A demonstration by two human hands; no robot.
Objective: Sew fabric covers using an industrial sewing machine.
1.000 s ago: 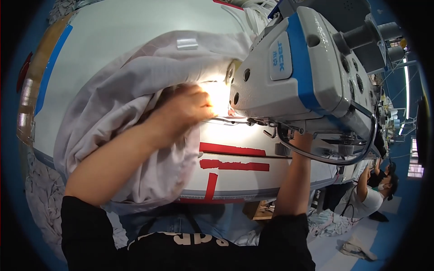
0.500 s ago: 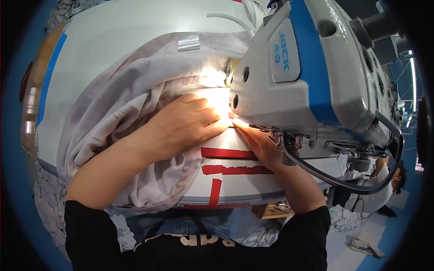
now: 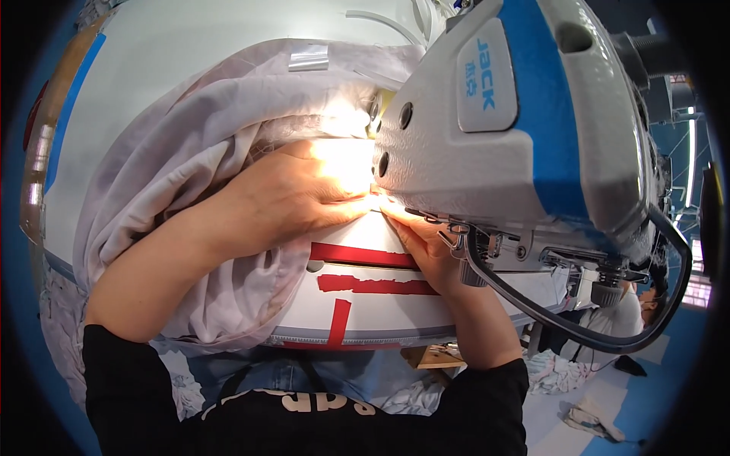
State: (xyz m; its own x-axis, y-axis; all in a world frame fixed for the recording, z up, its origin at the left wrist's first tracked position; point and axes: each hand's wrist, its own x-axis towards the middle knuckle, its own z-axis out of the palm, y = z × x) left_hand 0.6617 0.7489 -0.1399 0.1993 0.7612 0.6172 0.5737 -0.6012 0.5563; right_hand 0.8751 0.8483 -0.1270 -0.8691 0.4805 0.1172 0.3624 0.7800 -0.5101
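Note:
A large piece of pale pinkish-white fabric (image 3: 144, 175) lies in loose folds around the left of the sewing machine (image 3: 456, 152). My left hand (image 3: 293, 190) reaches over these folds, its fingers bent and its thumb and fingertips pressed together beside the machine head. From the other side my right hand (image 3: 430, 242) comes up under the head, its fingertips pinched close to the left ones. Strong lamp glare washes out the spot where they meet, so what lies between them cannot be made out. The machine head hides part of my right fingers.
Red tape strips (image 3: 365, 256) mark the white table (image 3: 365, 304) in front of my hands. A thick black cable (image 3: 563, 308) loops below the machine at right. A metallic tape piece (image 3: 309, 58) lies at the fabric's far edge. Another person (image 3: 620, 315) sits beyond, at right.
The view has shifted slightly, so the table and fabric appear farther left. Both hands stay together at the machine, with their fingertips still closed.

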